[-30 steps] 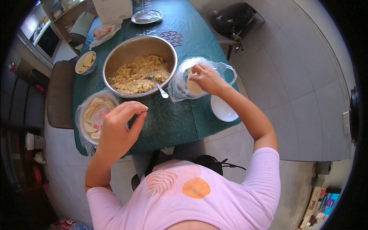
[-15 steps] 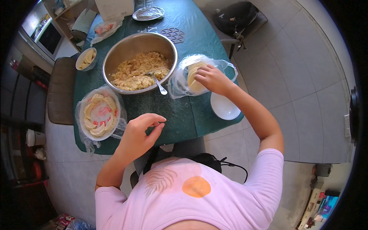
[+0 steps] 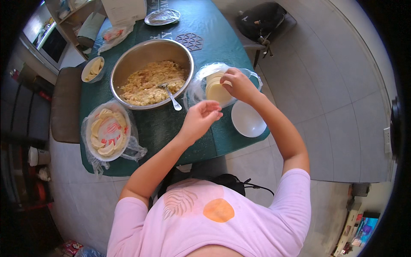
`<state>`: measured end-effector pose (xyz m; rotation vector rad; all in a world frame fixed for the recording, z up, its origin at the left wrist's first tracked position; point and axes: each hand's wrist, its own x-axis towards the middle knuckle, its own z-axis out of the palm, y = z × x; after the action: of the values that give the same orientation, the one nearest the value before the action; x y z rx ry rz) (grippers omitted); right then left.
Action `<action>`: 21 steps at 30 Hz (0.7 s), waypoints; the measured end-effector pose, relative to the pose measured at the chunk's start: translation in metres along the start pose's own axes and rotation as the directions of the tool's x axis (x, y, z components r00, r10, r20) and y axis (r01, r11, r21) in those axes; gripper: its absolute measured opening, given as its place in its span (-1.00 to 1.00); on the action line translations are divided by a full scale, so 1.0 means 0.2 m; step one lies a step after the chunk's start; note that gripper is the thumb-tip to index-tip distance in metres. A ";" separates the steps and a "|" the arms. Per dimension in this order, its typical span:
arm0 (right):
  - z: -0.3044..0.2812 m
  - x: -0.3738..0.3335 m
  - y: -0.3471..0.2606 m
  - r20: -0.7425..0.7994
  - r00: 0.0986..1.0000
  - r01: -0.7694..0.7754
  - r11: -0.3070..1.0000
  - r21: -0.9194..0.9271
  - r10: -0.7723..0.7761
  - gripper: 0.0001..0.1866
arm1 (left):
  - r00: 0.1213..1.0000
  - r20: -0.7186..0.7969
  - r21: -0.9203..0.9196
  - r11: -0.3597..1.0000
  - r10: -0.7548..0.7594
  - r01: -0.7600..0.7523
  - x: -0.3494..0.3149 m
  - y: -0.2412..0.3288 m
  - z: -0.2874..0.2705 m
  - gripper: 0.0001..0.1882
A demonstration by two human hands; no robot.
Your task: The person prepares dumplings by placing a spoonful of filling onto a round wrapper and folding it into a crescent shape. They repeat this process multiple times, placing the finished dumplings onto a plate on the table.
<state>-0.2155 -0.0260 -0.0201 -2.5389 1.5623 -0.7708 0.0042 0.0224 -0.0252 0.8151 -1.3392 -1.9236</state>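
Round dumpling wrappers [image 3: 217,92] lie stacked in a clear plastic bag [image 3: 195,89] at the right of the table. My right hand [image 3: 240,85] is over the stack's right edge, fingertips pinched at a wrapper. Just below the bag, my left hand [image 3: 200,119] hangs above the table with its fingers stretched forward, thumb apart, and nothing visible in it. Left of the bag stands a big steel bowl [image 3: 114,82] of minced filling [image 3: 150,81], where a spoon [image 3: 173,98] rests. Folded dumplings [image 3: 105,149] ring a plastic-covered plate [image 3: 89,132] at the near left.
A white bowl [image 3: 248,120] stands at the table's right edge beneath my right forearm. Farther left is a small bowl [image 3: 93,70] with dumplings. A wrapped plate [image 3: 162,17], a hexagonal trivet [image 3: 189,41] and a white box [image 3: 124,10] are toward the back. A chair [image 3: 66,103] adjoins the left side.
My left hand has moved right and forward toward the wrapper bag, its fingers straightening. The right hand has shifted slightly at the stack, exposing more of the wrappers.
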 end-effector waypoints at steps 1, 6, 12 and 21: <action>-0.01 -0.01 0.00 0.005 1.000 -0.027 1.000 0.007 0.027 -0.91 | 0.997 -0.013 -0.097 0.993 -0.074 0.072 0.07 -0.01 0.02 -0.65; 0.00 -0.05 0.01 0.049 0.987 -0.158 0.964 0.214 0.151 -0.91 | 0.966 -0.094 -0.351 0.916 -0.241 0.195 0.29 -0.08 0.08 -0.65; 0.00 -0.07 0.03 0.034 0.992 -0.124 0.940 0.318 0.119 -0.87 | 0.959 -0.095 -0.485 0.854 -0.266 0.189 0.40 -0.12 0.08 -0.72; -0.05 -0.05 -0.02 0.233 0.942 -0.318 0.867 0.383 0.243 -0.88 | 0.962 -0.181 -0.331 0.933 -0.206 0.138 0.38 -0.18 0.05 -0.71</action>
<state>-0.2199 -0.0140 -0.0136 -1.9630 1.4759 -0.7236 -0.0545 -0.0226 -0.0666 0.9692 -0.8257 -2.0491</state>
